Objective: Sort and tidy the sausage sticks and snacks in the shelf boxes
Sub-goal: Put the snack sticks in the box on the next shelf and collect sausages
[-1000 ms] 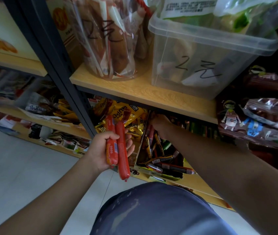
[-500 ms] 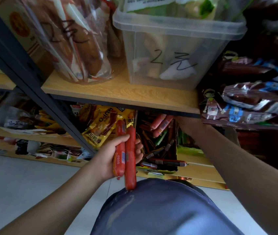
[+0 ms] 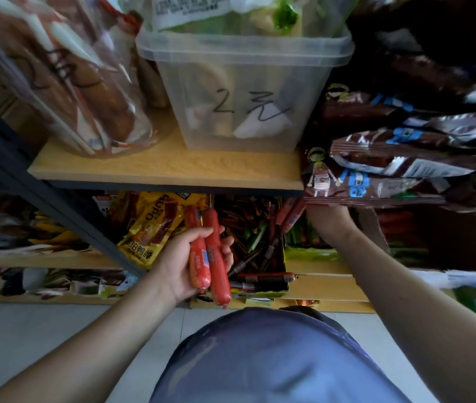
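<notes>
Our left hand (image 3: 181, 257) curls round two red sausage sticks (image 3: 215, 257), held upright just in front of the shelf box (image 3: 263, 290) of dark sticks. Our right hand (image 3: 328, 225) reaches under the wooden shelf (image 3: 167, 168). Its fingers are hidden, so we cannot tell its grip.

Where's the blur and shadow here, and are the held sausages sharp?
Head view: motion blur smears the bagged snacks upper left and brown packets at right; far right sinks into shadow; clear box marking is legible; red sausages in the left hand are fairly sharp.
</notes>
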### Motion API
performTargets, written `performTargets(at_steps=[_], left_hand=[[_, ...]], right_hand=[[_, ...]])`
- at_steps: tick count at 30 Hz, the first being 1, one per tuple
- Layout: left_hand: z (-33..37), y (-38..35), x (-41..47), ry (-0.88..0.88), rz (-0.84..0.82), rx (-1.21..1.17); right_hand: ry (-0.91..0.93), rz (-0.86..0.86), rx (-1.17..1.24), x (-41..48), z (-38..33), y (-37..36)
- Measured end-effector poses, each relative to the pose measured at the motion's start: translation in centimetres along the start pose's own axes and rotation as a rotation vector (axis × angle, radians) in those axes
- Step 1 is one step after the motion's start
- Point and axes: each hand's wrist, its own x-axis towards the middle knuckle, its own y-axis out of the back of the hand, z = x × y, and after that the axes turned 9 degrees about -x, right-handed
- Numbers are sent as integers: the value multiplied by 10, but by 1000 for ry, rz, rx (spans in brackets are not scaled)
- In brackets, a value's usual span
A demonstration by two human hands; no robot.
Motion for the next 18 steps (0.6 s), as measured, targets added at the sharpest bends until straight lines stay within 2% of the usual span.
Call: performTargets(at_steps=[2, 5, 7, 11, 14, 16, 18], left_hand=[[-2, -5, 1, 3, 7, -1], [-4, -6, 5, 3, -6, -10], [-5, -8, 5, 2, -15, -5], [-2, -12, 7, -15, -32, -9], [4, -11, 7, -40, -24, -8], [7, -9, 6, -47, -13, -7], [9, -7, 6, -43, -1, 5]], right_hand=[[27, -6, -68, 2, -2, -7], [-48, -40, -43, -1, -4, -8], [39, -101, -2, -9, -1, -17], [61, -56, 73, -5, 29, -43], [34, 7, 127, 1, 17, -42], [-62, -77, 56, 6, 10, -32], [-241, -220, -105, 16, 11, -18]])
